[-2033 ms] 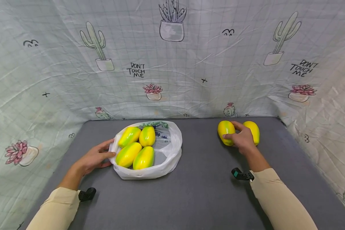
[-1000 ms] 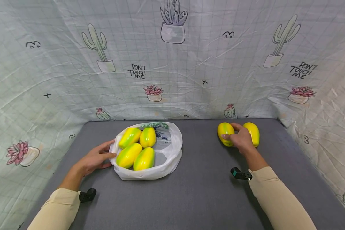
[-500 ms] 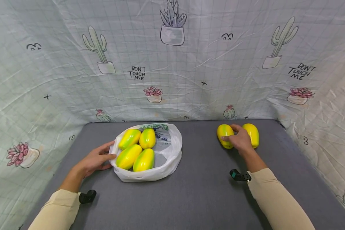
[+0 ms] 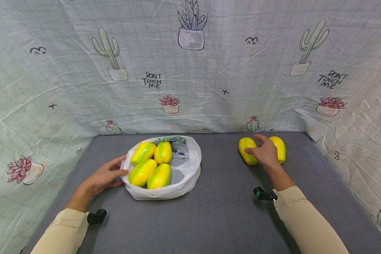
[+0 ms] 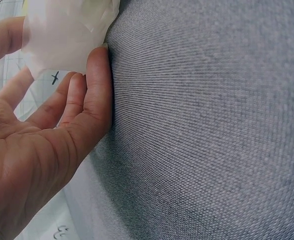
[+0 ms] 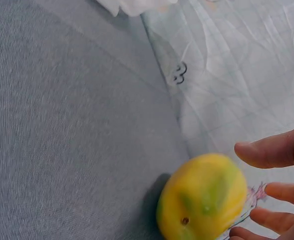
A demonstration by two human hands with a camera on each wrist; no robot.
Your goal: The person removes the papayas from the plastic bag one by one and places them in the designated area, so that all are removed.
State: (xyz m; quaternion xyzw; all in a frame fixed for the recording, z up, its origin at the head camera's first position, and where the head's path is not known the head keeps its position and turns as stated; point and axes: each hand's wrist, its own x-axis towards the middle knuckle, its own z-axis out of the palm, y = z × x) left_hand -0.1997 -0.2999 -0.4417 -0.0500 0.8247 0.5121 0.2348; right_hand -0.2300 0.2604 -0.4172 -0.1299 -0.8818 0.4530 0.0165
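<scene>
In the head view my left hand [image 4: 107, 176] rests against the left side of a white plastic bag [image 4: 195, 169], its thumb touching the rim. The left wrist view shows relaxed fingers [image 5: 99, 82] against the bag, one lying along the table. Inside the bag are several yellow-green papayas [image 4: 143, 173]. At the back right, my right hand [image 4: 266, 153] hovers between two more papayas, thumb and fingers spread beside the left papaya [image 4: 246, 151]. A gap shows between them and that papaya in the right wrist view. The right papaya [image 4: 280, 150] is partly hidden behind the hand.
The grey table [image 4: 209, 218] carries the bag at left of centre and two papayas near its back right corner. A pale curtain [image 4: 222, 70] printed with cacti hangs behind and along the sides. Black wrist devices [image 4: 96, 216] sit at both cuffs.
My right thumb and fingers have loosened off the left papaya, which has shifted a little to the left. The left hand and the bag have stayed put.
</scene>
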